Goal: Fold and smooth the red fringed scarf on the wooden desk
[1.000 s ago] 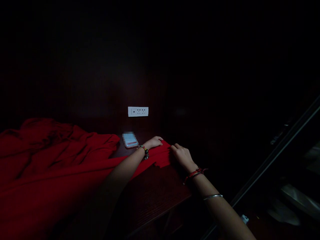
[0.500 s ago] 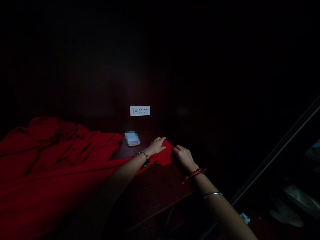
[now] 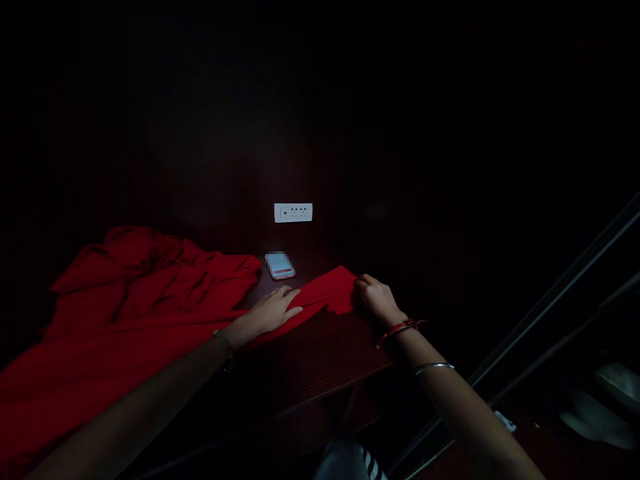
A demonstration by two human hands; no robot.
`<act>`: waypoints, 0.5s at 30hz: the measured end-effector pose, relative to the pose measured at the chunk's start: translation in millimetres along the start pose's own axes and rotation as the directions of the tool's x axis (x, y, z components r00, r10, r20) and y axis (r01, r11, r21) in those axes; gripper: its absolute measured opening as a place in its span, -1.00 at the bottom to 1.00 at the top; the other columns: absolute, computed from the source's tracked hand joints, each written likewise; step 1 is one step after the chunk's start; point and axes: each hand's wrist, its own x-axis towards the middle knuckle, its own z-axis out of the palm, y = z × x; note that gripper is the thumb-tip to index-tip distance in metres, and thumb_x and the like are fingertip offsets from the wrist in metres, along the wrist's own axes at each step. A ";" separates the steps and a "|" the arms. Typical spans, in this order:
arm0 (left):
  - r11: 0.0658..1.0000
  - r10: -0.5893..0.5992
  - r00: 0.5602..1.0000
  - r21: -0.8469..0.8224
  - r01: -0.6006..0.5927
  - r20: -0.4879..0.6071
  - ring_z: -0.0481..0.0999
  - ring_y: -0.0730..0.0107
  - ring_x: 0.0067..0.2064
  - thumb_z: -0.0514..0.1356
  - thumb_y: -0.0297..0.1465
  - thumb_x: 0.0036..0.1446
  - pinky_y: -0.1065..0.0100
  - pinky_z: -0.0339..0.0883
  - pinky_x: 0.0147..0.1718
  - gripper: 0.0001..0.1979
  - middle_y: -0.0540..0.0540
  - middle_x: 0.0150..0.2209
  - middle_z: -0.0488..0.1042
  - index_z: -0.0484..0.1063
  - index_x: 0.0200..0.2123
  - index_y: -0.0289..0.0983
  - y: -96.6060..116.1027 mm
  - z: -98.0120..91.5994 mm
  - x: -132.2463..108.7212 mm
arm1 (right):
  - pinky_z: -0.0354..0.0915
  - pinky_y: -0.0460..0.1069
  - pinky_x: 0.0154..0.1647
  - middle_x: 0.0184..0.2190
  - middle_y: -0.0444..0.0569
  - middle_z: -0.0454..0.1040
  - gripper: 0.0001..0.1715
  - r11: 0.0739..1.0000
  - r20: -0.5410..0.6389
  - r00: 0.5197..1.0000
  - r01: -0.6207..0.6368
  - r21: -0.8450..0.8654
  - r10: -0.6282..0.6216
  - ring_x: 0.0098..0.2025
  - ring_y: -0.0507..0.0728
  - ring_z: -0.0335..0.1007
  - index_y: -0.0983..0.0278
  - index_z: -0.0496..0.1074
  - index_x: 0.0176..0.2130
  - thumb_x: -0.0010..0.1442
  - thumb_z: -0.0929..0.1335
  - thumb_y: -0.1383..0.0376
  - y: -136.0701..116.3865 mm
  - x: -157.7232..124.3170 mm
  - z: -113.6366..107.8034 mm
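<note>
A large red cloth [image 3: 105,340] lies bunched over the left of a dark wooden tabletop [image 3: 305,360], and a narrow flat strip of it stretches to the right. At the right end of that strip, my right hand [image 3: 377,299] is closed on the cloth's edge, its fingertips partly hidden. My left hand [image 3: 270,312] rests on the strip farther left, fingers stretched out and thumb apart. Just behind the left hand, a phone [image 3: 281,265] with a lit, blurred screen lies on the wood.
A white wall socket [image 3: 293,213] is set in the dark panel behind the table. The table's front edge runs below my hands. At the lower right are a slanting metal rail [image 3: 555,300] and dim pale objects [image 3: 597,413]. Striped fabric [image 3: 370,463] shows at the bottom.
My left hand has slid left along the cloth strip, away from my right hand, baring more flat cloth between them. The right hand keeps its hold. The view has shifted slightly.
</note>
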 end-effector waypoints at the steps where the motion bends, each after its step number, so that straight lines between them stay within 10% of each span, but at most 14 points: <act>1: 1.000 -0.009 1.000 0.026 0.009 0.004 0.24 0.20 0.02 -0.14 -0.14 0.15 0.27 0.11 -0.06 -0.48 -0.22 0.06 0.17 0.06 0.10 -0.28 -2.8 -2.9 -10.6 | 0.10 -0.12 -0.36 -0.23 -0.01 0.35 -0.70 1.000 -0.002 1.000 -0.006 0.001 0.006 -0.24 0.05 0.24 0.27 0.35 -0.17 0.14 0.15 0.44 -1.2 1.2 -2.6; 9: 0.979 0.002 0.997 0.204 0.013 -0.073 0.27 0.24 -0.02 0.00 -0.25 0.11 0.29 0.11 -0.08 -0.57 -0.18 0.00 0.27 0.16 0.04 -0.26 -15.9 3.1 -54.6 | 0.10 -0.10 -0.36 -0.27 0.03 0.33 -0.71 0.997 -0.044 0.998 0.053 0.048 -0.051 -0.29 0.07 0.20 0.34 0.36 -0.22 0.13 0.14 0.43 -34.8 5.6 -33.0; 15: 0.960 -0.083 0.994 0.262 0.098 -0.069 0.33 0.22 -0.07 0.03 -0.36 0.09 0.24 0.14 -0.12 -0.65 -0.17 -0.06 0.35 0.24 -0.02 -0.25 -28.7 -1.3 -85.6 | 0.09 -0.08 -0.18 -0.24 -0.02 0.35 -0.69 0.892 -0.030 0.908 0.417 0.177 -0.418 -0.19 0.06 0.19 0.27 0.32 -0.11 0.12 0.20 0.38 -107.3 13.4 -32.5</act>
